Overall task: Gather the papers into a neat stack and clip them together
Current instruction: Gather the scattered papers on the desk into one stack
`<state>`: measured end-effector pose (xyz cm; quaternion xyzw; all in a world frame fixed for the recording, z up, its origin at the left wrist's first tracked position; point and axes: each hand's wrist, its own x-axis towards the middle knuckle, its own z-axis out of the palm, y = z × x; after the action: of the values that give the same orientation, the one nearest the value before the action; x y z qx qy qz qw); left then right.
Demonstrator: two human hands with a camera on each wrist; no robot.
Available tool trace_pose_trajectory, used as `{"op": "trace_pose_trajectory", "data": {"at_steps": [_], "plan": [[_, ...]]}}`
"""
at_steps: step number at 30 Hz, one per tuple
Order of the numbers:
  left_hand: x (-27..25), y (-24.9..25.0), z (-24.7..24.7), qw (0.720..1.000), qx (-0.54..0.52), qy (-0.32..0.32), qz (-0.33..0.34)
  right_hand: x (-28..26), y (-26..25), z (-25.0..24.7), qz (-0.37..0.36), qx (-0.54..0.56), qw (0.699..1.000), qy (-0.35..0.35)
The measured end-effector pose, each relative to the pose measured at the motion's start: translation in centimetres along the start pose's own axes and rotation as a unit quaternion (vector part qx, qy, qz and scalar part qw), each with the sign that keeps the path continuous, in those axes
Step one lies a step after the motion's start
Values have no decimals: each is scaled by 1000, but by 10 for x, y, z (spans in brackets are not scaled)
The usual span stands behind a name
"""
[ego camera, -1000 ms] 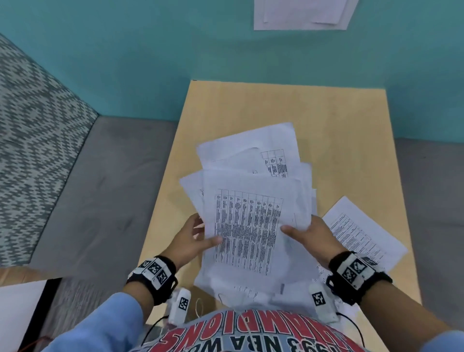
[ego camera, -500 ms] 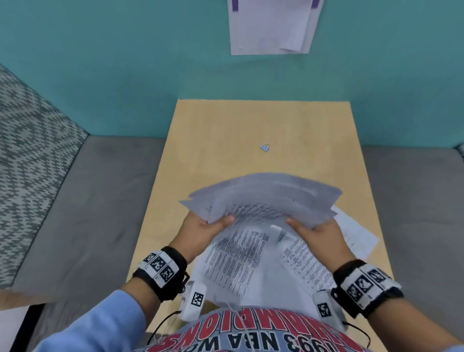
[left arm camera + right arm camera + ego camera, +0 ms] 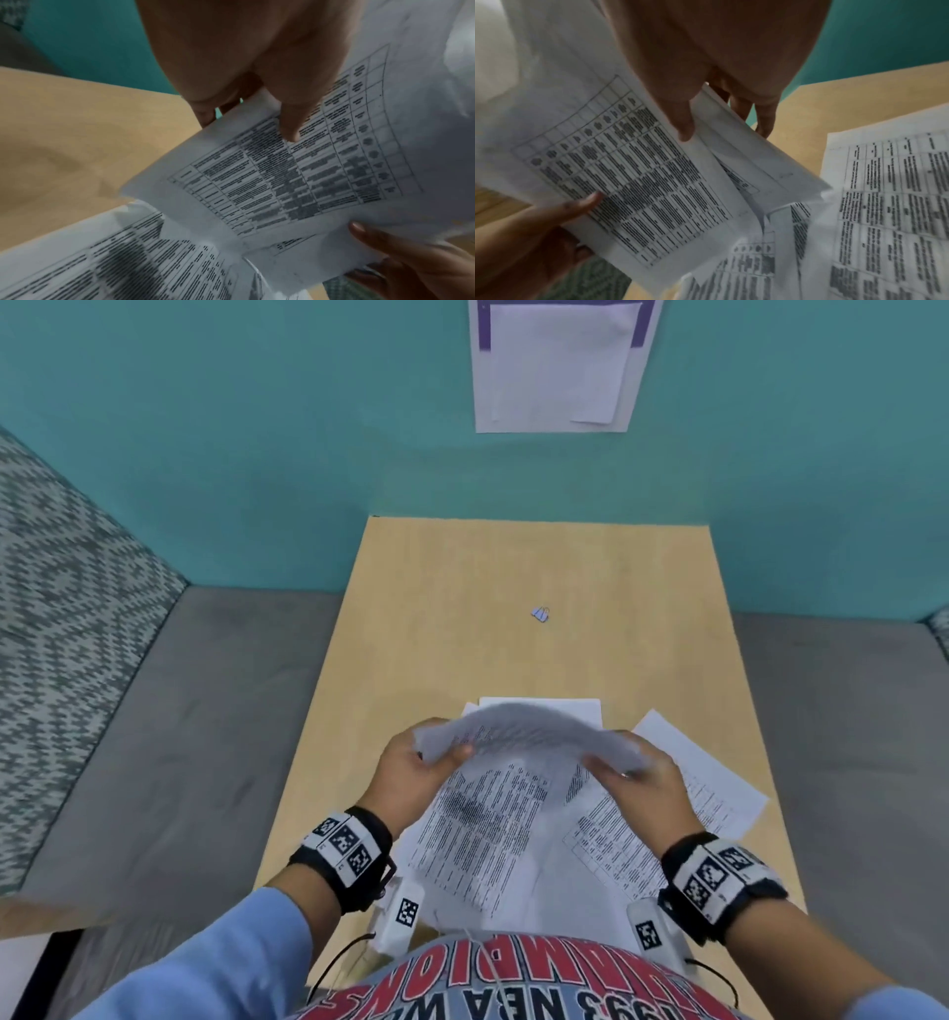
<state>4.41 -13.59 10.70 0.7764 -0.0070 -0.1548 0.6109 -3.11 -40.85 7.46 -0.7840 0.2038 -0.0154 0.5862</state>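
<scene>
While both hands pinch it from opposite ends, the sheaf (image 3: 534,737) of printed sheets hangs in the air above the table (image 3: 462,608), bowed upward in the middle and blurred in the head view. On one end the left hand (image 3: 411,773) has its thumb (image 3: 290,119) pressed onto the printed face with the fingers curled behind the edge; on the other end the right hand (image 3: 647,778) does the same, thumb (image 3: 682,121) on top, fingers (image 3: 765,119) behind. From the wrist views the held sheets do not line up: their corners fan apart near the right thumb. Directly beneath the grip, loose sheets (image 3: 488,839) with dense tables of text lie spread on the table, overlapping at angles, reaching back toward the person's shirt (image 3: 513,983). One sheet (image 3: 708,778) juts out past the right hand toward the table's edge, and another (image 3: 539,703) shows just beyond the sheaf. Well beyond the grip, near the table's middle, a small clip (image 3: 541,613) lies alone on the bare wood. Farther out stands a teal wall (image 3: 257,454) with a paper (image 3: 554,367) fixed to it.
</scene>
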Motion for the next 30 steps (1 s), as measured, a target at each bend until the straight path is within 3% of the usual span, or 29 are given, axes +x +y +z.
{"op": "trace_pose_trajectory", "data": {"at_steps": [5, 10, 15, 19, 22, 25, 27, 30], "plan": [[5, -1, -8, 1000, -20, 2, -12, 3, -11, -3, 1, 5, 999, 46], [10, -10, -14, 1000, -6, -25, -15, 0, -10, -6, 13, 35, 999, 22], [15, -11, -15, 999, 32, -2, -15, 6, -27, -18, 20, 3, 999, 31], [16, 16, -21, 995, 71, 6, 65, 11, -65, -45, -34, 10, 997, 61], [15, 41, -29, 958, 208, -3, 196, -6, -114, -64, -161, -113, 979, 59], [10, 68, -31, 907, 321, -43, 267, -23, -156, -59, -267, -242, 932, -24], [3, 84, -27, 885, 372, -59, 274, -21, -161, -43, -271, -324, 901, -98], [-5, 98, -21, 856, 423, -71, 290, -11, -141, -26, -253, -380, 881, -126]]}}
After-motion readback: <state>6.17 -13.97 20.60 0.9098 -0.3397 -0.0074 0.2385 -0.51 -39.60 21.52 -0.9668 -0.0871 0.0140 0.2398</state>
